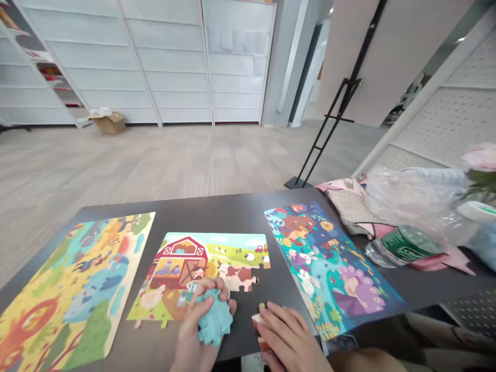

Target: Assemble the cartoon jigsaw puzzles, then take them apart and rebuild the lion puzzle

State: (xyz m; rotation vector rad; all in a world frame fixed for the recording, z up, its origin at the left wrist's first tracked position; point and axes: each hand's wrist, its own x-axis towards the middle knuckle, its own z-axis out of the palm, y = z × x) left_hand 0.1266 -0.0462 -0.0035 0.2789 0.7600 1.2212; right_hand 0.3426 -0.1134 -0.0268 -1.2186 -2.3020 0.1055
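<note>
My left hand (205, 315) is closed round a stack of jigsaw puzzle pieces (215, 318), their light-blue backs showing. It is just in front of a partly assembled farm puzzle (228, 253) with a red barn, a hen and a spotted cow. The puzzle's lower right is open, with knobbed edges along the gap. Right of that gap, my right hand (287, 336) bends its fingers over a puzzle piece (256, 321) low on the table. Only a pale and reddish edge of the piece shows; the fingers hide the rest.
A yellow animal picture (89, 274) lies left on the dark table (217, 217), a blue forest picture (329, 268) right. Beyond it are a green-labelled plastic bottle (406, 245), clear plastic wrap (414, 196) and a patterned cloth bag (349, 206). A black stand (329, 124) rises behind.
</note>
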